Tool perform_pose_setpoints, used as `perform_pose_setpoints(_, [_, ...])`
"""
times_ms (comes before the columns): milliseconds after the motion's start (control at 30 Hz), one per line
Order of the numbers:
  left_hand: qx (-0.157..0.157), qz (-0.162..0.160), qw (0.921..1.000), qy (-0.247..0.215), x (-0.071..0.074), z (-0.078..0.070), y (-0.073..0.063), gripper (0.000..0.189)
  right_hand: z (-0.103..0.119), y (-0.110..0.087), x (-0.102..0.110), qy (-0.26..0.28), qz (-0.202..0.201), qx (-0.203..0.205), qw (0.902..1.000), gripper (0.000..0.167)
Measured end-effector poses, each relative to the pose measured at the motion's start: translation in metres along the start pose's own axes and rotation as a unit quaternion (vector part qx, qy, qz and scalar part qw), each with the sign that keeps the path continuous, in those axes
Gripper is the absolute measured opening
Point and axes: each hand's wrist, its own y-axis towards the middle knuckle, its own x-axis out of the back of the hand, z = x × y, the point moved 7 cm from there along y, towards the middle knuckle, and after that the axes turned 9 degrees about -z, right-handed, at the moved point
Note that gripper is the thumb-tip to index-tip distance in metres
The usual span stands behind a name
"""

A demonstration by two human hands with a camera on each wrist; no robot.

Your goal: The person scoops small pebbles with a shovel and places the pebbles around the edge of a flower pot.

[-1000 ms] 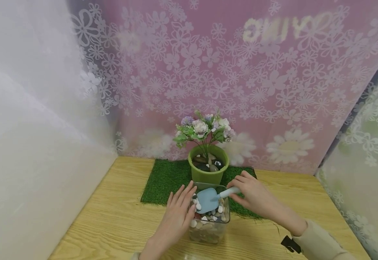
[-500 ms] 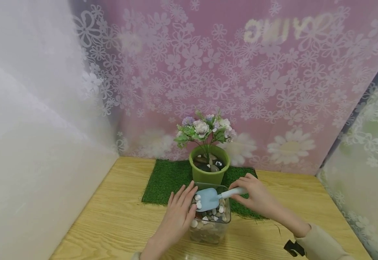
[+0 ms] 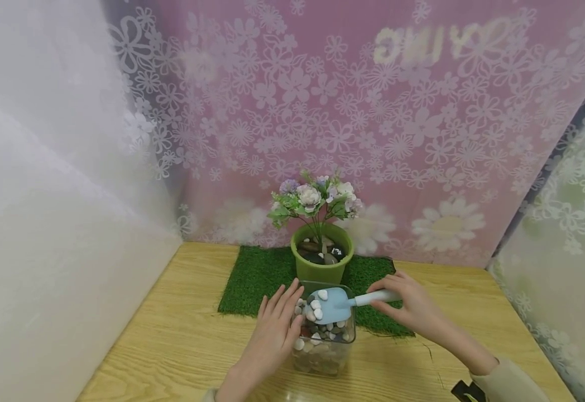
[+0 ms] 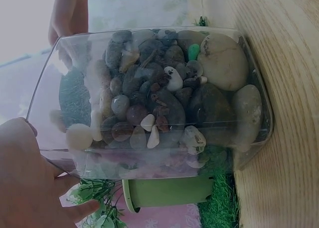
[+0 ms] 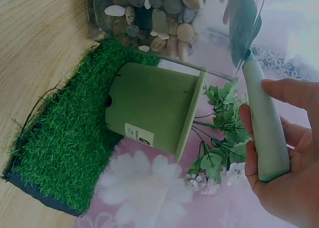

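Observation:
My right hand (image 3: 410,301) grips the pale handle of a light blue toy shovel (image 3: 340,308), thumb and fingers round it in the right wrist view. The blade lies level in the mouth of a clear plastic container (image 3: 322,357), above its stones. Several small white pebbles (image 3: 316,310) sit on the blade's left part. My left hand (image 3: 274,329) rests on the container's left rim with its fingers straight and spread. Through the clear wall in the left wrist view, grey, brown and white stones (image 4: 144,88) fill much of the container, with larger ones at the bottom.
Just behind the container stands a green flowerpot (image 3: 321,272) with artificial flowers (image 3: 312,198) and dark stones inside. It sits on a green turf mat (image 3: 257,279) upon the wooden table (image 3: 172,335). A pink floral curtain (image 3: 297,111) hangs behind; pale sheets flank both sides.
My right hand has drawn the shovel to the right and slightly up, and white pebbles have come onto its blade. The left hand has stayed at the rim.

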Motion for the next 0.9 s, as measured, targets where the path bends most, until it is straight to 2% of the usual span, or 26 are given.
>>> perform_pose_setpoints(400, [0.009, 0.005, 0.9999, -0.002, 0.001, 0.002, -0.001, 0.054, 0.003, -0.001, 0.014, -0.001, -0.025, -0.005, 0.9997, 0.023])
perform_pose_setpoints(733, [0.009, 0.009, 0.9999, -0.002, 0.0, 0.0, 0.0, 0.054, -0.01, 0.019, 0.03, -0.012, -0.06, -0.007, 0.9981, 0.022])
perform_pose_setpoints(900, [0.007, 0.007, 0.9999, 0.003, 0.0, -0.001, 0.0, 0.054, -0.02, 0.031, 0.03, -0.028, -0.059, -0.034, 0.9973, 0.019])
